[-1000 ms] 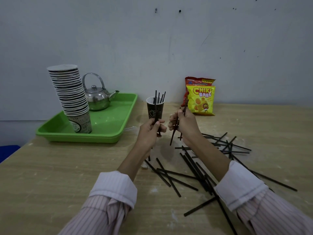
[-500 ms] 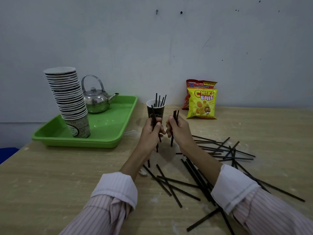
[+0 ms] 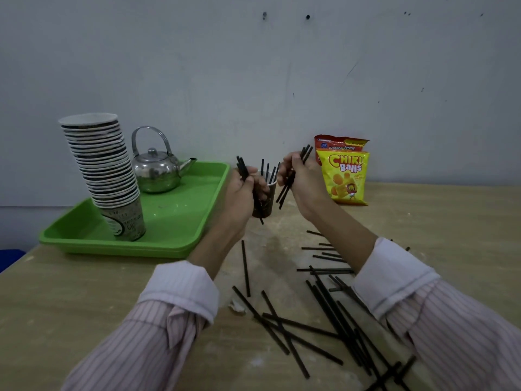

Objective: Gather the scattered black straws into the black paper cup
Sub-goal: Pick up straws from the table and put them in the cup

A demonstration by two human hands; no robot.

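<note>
Two hands, left hand (image 3: 239,193) and right hand (image 3: 303,179), each gripping black straws (image 3: 293,176) beside black paper cup (image 3: 267,203), more strewn across desk (image 3: 84,292)

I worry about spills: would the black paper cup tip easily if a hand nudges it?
Probably yes. The black paper cup looks light and narrow, and the thin black straws standing in it lean past its rim. The left hand, gripping its own straws, sits right against it.

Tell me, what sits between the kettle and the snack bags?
In the head view, between kettle and snack bags: both hands, left and right, holding straws, with the cup between them.
</note>
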